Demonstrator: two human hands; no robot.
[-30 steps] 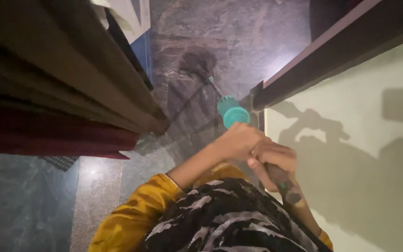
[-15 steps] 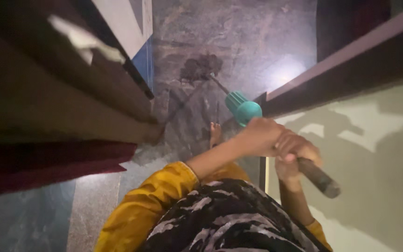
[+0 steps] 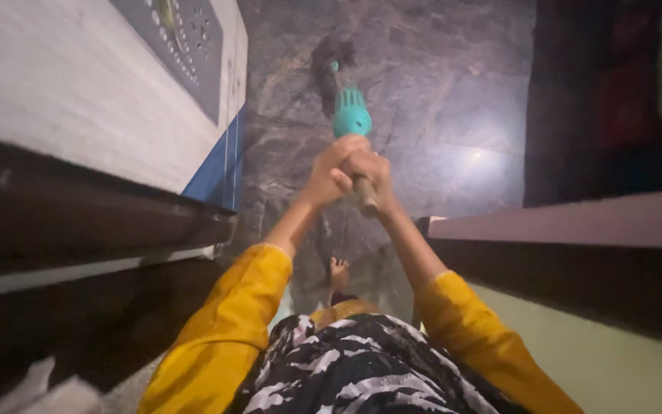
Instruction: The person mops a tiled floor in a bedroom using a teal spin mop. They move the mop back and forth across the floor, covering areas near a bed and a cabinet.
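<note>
Hands both wrapped around one dark stick-like mop handle (image 3: 365,193), held out in front of the body over the floor. Left hand (image 3: 329,173) closed on the shaft, right hand (image 3: 368,170) closed on it too, the two touching, fingers overlapping at the same spot. Handle's near end pokes out just below the right hand.

Teal ribbed plastic collar (image 3: 352,116) sits on the shaft just beyond the hands. Past it the shaft runs down to a dark mop head (image 3: 332,60) resting on the dark grey marbled stone floor (image 3: 438,92). Mop head is small and blurred; detail not readable.

Yellow long sleeves (image 3: 227,322) on both arms; black-and-white patterned garment (image 3: 362,368) at bottom centre. One bare foot (image 3: 338,272) visible on the floor between the forearms, well short of the mop head.

Left side: dark brown wooden ledge (image 3: 101,222), above it a pale grey panel (image 3: 63,84) with a blue edge strip (image 3: 220,165). Right side: dark brown rail (image 3: 568,230) over a pale green wall (image 3: 622,360). Bright light glare (image 3: 475,156) on the floor, right of the hands.
</note>
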